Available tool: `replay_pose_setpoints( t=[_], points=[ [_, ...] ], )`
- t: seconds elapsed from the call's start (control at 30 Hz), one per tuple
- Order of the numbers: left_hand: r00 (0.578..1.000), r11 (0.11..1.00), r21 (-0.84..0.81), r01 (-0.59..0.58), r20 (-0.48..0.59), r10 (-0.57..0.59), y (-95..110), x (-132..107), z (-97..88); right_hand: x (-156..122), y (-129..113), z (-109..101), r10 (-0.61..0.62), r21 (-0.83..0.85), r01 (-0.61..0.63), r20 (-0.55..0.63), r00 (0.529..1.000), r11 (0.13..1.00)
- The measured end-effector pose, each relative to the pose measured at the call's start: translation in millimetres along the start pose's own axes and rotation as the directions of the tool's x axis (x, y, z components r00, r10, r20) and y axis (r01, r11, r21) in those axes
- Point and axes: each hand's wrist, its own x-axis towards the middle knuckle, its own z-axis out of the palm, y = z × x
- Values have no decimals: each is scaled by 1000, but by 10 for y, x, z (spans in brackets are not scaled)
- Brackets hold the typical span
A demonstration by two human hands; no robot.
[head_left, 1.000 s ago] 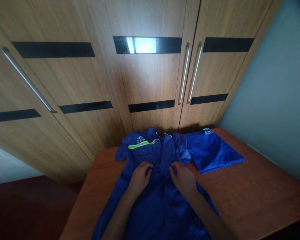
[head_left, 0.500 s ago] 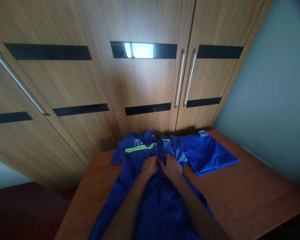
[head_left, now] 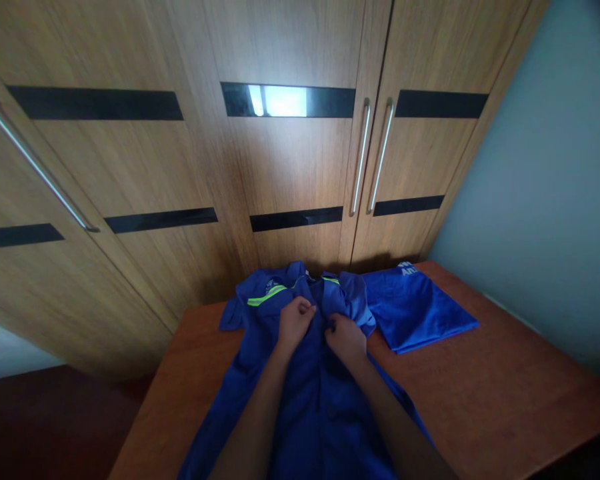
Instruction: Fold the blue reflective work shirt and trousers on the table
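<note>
A blue work jacket [head_left: 300, 400] with yellow-green reflective strips lies front up on the table, its collar toward the cupboard. Its front is parted near the chest. My left hand [head_left: 295, 325] is closed in a pinch on the left-hand front edge, just below the strip. A little lower, my right hand [head_left: 347, 337] has its fingers curled and pinched on the opposite front edge. A narrow gap separates the two hands. The fingertips of the right hand are partly hidden in the cloth.
Right of the jacket lies a folded blue cloth item [head_left: 415, 307] with white lettering. The reddish-brown table [head_left: 500, 380] backs onto a wooden cupboard [head_left: 290, 167] with long metal handles. A pale wall [head_left: 540, 200] borders the right side.
My hands, close together before, have moved apart. The left went up and slightly left, tugging its front edge; the right shifted slightly lower. The jacket's front now gapes at the chest.
</note>
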Motion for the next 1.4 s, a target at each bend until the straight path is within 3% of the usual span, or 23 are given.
replay_pose_setpoints(
  t=[0.13, 0.3, 0.57, 0.83, 0.97, 1.13, 1.4],
  points=[
    [999, 982, -182, 43, 14, -42, -62, -137, 39, 27, 62, 30, -2, 215, 20, -86, 996, 976],
    [998, 954, -294, 52, -11, -58, -174, -230, 74, -11, 88, 94, -29, 446, 94, -149, 988, 890],
    [999, 952, -305, 39, 10, -38, -216, -296, 70, -44, 37, 121, -80, 543, 125, -105, 991, 830],
    [999, 978, -204, -32, 34, 39, -194, -371, 42, -83, 29, 113, -223, 346, 234, -70, 972, 909],
    [996, 987, -143, -70, 47, 78, -193, -379, 27, -93, 19, 105, -238, 273, 241, -45, 970, 931],
    [994, 993, -79, -83, 63, 88, -186, -383, 32, -110, -30, 74, -266, 186, 251, 57, 962, 950],
    [993, 995, -58, -83, 77, 87, -125, -401, 6, -191, -180, -14, -196, 35, 194, 249, 948, 980]
  ],
)
